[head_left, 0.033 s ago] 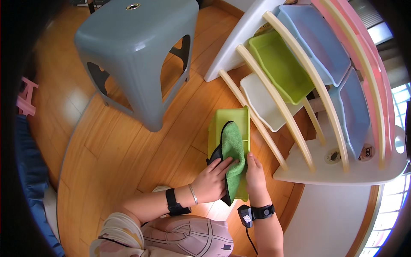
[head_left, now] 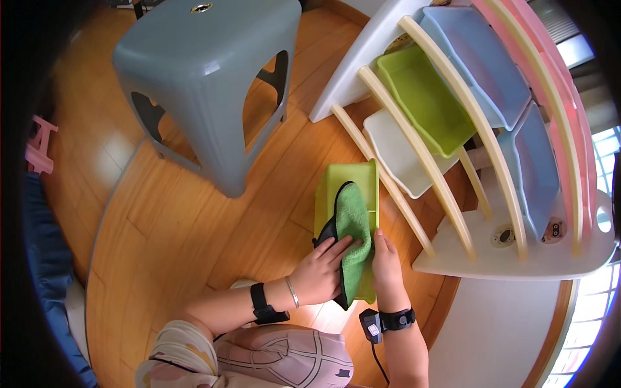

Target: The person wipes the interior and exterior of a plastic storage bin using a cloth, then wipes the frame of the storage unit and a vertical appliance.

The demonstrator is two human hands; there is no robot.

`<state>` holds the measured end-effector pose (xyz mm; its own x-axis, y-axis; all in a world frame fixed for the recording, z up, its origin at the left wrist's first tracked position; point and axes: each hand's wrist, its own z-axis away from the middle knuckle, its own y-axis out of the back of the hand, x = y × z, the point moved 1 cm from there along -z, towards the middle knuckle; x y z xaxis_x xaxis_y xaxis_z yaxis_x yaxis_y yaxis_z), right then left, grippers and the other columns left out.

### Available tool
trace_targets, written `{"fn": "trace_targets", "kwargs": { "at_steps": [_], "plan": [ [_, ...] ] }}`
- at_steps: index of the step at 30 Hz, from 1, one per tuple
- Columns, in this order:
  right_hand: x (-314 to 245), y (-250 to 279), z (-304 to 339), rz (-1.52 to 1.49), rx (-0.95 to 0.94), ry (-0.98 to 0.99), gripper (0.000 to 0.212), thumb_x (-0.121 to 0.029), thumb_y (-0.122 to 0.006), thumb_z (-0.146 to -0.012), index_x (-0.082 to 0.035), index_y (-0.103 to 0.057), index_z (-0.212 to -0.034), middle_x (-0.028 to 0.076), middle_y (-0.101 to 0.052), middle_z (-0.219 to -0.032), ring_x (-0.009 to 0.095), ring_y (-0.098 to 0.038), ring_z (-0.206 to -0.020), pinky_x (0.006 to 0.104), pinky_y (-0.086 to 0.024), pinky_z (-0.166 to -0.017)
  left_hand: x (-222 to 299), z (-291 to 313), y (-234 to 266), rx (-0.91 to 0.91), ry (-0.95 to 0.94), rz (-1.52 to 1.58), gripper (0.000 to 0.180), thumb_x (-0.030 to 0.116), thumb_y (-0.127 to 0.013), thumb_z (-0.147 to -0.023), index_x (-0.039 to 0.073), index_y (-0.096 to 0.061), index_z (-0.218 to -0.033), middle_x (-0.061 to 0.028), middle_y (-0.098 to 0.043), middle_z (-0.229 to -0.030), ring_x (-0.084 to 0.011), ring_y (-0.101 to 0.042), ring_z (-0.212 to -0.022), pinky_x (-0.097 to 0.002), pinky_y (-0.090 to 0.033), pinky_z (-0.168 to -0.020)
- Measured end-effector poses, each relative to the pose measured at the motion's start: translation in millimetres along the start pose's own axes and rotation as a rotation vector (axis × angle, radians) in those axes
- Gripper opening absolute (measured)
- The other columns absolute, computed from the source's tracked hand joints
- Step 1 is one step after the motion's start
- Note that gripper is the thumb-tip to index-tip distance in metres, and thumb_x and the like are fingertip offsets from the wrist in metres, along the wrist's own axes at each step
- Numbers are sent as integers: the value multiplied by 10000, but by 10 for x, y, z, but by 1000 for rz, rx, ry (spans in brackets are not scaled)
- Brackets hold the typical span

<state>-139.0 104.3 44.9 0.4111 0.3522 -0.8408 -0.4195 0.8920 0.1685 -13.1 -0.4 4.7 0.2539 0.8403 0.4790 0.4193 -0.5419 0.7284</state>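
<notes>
Status: lime-green bin (head_left: 352,173) under my L fingers, outside railed storage rack (head_left: 453,263) up-R of them; cloth work looks underway, amt left unclear | Pose: L hand (head_left: 321,275) angled in, fingers on black-edged green cloth (head_left: 352,216), pinch can't tell; R hand (head_left: 388,266) pointing fwd, gripping bin's R edge

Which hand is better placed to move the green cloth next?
Probably the left hand: it rests on the green cloth over the yellow-green bin, while the right hand holds the bin's right edge.
</notes>
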Motion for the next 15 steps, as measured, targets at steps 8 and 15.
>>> {"fn": "trace_targets", "kwargs": {
  "at_steps": [8,15],
  "plan": [
    [16,5,-9,-74,15,-17,442,-308,-465,-1003,69,-538,-1224,99,-632,-1092,162,-587,-986,261,-467,-848,-689,-610,125,96,50,-32,322,214,-607,-713,-94,-685,-765,-305,-615,-1061,-414,-457,-1238,-513,-376,-1041],
    [64,33,-35,-119,-33,-1,427,-293,-460,-1004,65,-533,-1224,98,-636,-1080,165,-591,-976,267,-475,-835,-885,-671,-70,127,44,84,395,187,-598,-725,-69,-650,-1021,-273,-555,-1216,-447,-386,-1279,-529,-326,-1070]
  ]
}}
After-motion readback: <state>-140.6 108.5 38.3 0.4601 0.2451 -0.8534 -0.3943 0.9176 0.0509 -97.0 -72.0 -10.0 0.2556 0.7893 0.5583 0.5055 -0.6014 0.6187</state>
